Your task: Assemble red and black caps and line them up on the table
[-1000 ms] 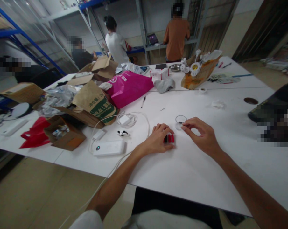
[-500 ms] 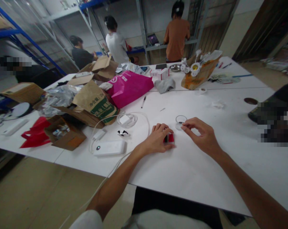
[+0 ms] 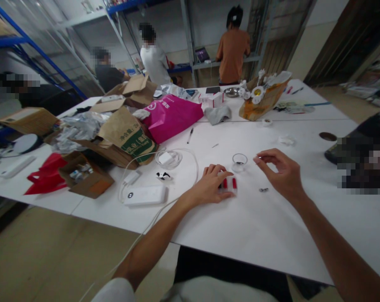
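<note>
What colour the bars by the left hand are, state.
Two bars show red; one, partly hidden, looks dark. Best seen in the head view.

On table (image 3: 255, 239): power bank (image 3: 147, 195), left of my left hand (image 3: 212, 184); container (image 3: 239, 169), between that and my right hand (image 3: 281, 170); farther, pen (image 3: 190, 135); left of pen, shopping bag (image 3: 174, 115).

the table (image 3: 259, 226) is white. near its middle, red and black strips (image 3: 234, 183) show in a clear case (image 3: 229, 183); beyond them is a see-through cup (image 3: 239, 168) with a dark patch (image 3: 240, 163), and to the right lie dark grey bits (image 3: 263, 190). on the left are a white block (image 3: 147, 195) with a black round spot (image 3: 130, 195), a plain red bag (image 3: 48, 176), a brown paper sack (image 3: 120, 130) whose green panel (image 3: 137, 147) has pale lettering, and a magenta bag (image 3: 174, 117) with white print. far off are a grey cloth (image 3: 218, 114), a rust-orange shirt (image 3: 234, 52) and a white shirt (image 3: 153, 63).
</note>
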### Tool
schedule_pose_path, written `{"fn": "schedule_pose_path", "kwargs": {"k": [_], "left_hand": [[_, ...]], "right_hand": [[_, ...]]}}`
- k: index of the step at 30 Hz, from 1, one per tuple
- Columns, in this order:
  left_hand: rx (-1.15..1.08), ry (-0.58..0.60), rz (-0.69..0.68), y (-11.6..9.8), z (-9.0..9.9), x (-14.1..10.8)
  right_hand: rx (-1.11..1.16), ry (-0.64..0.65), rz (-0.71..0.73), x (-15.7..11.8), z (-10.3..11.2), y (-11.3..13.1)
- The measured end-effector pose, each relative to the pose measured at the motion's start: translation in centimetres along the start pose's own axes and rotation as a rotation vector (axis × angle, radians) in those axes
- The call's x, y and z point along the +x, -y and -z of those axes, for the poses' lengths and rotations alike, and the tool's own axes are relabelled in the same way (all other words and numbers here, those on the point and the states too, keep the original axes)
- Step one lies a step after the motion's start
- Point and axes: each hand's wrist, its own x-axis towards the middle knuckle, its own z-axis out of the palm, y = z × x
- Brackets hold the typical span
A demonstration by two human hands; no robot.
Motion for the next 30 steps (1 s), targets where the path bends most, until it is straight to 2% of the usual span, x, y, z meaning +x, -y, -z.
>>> {"fn": "schedule_pose_path", "kwargs": {"k": [4, 10, 13, 16, 19, 30], "left_hand": [[0.002, 0.018, -0.028, -0.1, -0.3, 0.0], [0.036, -0.028, -0.055, 0.2, -0.4, 0.0], [0.055, -0.036, -0.058, 0.1, -0.4, 0.1], [0.058, -0.017, -0.071, -0.1, -0.5, 0.1], [0.055, 0.005, -0.080, -0.3, -0.7, 0.1], [0.065, 0.013, -0.093, -0.5, 0.0, 0.2]], "right_hand": [[-0.087, 0.004, -0.035, -0.1, 2.2, -2.1], [-0.199, 0.241, -0.080, -2.7, 7.1, -5.0], [-0.177, 0.313, -0.133, -4.3, 8.4, -5.7], [-0.156, 0.439, -0.130, -5.0, 8.4, -5.6], [-0.160, 0.505, -0.078, -4.9, 7.8, -5.2], [-0.189, 0.506, -0.079, -4.9, 6.9, -5.0]]}}
